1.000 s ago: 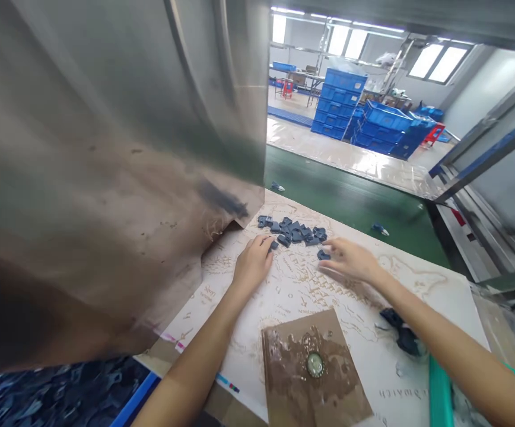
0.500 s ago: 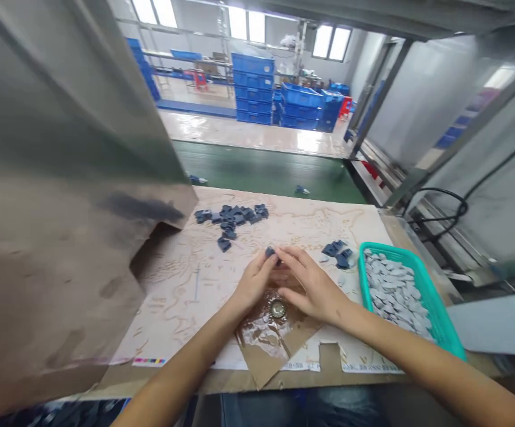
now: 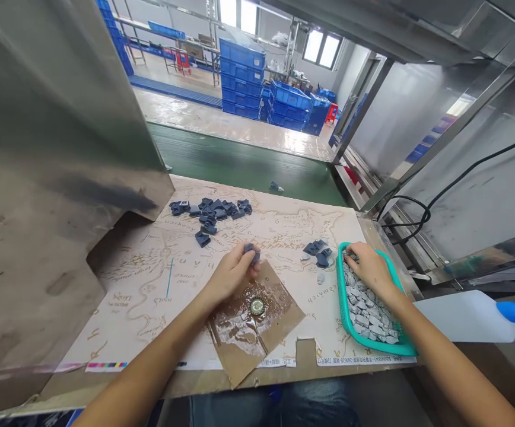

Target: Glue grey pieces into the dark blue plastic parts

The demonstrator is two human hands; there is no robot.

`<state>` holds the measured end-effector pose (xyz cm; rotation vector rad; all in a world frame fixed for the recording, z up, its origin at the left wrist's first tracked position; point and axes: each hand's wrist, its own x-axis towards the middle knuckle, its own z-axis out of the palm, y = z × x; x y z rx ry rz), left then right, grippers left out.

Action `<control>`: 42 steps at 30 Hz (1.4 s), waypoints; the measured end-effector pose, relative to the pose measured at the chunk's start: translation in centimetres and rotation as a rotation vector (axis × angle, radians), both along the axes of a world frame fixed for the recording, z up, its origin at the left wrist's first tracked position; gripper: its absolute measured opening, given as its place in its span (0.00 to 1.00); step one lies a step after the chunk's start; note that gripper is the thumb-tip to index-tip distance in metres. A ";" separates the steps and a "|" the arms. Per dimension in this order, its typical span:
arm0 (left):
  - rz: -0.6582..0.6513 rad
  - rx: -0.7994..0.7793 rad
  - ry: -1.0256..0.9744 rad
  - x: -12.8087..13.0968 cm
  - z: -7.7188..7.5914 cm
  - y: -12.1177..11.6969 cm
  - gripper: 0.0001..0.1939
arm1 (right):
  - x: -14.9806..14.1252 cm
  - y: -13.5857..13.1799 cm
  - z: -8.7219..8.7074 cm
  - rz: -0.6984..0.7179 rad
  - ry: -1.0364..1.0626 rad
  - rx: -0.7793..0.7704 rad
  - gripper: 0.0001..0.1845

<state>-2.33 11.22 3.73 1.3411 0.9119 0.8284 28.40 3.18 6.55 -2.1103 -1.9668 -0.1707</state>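
A small dark blue piece (image 3: 251, 250) is pinched in my left hand (image 3: 234, 268), just above a brown cardboard square (image 3: 279, 296). On that wet, shiny cardboard lies a round metal cap (image 3: 256, 306). My right hand (image 3: 371, 268) reaches into a teal basket (image 3: 341, 296) filled with small grey pieces (image 3: 368, 308). Its fingers are bent down among these pieces; whether they grip one is hidden. Several dark blue pieces (image 3: 217, 209) lie in a group at the back left, and a smaller group (image 3: 318, 252) sits left of the basket.
A map-printed sheet (image 3: 150, 296) covers the work table. Behind it runs a green conveyor belt (image 3: 222, 155) carrying a small piece (image 3: 276, 186). A large metal panel (image 3: 62, 178) stands at left. Right of the basket lies a white bottle (image 3: 466, 314) with a blue tip.
My right hand has left the dark blue piece and moved right into the teal basket. My left hand keeps the piece above the cardboard. The camera view has shifted.
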 end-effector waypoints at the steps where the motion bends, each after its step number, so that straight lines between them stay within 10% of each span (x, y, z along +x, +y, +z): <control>1: -0.008 0.005 0.012 0.0 0.0 0.0 0.17 | -0.1 0.0 0.0 -0.003 -0.008 -0.010 0.06; 15: -0.040 0.198 0.142 -0.6 -0.3 0.8 0.09 | -1.1 -0.4 2.4 -0.036 0.100 -0.025 0.05; 20: 0.005 0.355 0.316 -1.1 -0.1 1.7 0.06 | -9.5 -2.3 3.2 -0.060 0.771 0.079 0.12; 23: -0.002 0.356 0.343 -1.4 0.1 2.0 0.07 | -15.1 -2.6 1.0 0.066 1.125 -0.135 0.09; 27: 0.002 0.361 0.328 -1.6 0.1 2.2 0.07 | -18.5 -1.4 -2.4 -0.107 1.405 -0.197 0.14; 42: 0.011 0.397 0.245 -2.3 0.8 2.2 0.09 | -17.4 -1.3 -4.0 0.288 0.734 -0.054 0.07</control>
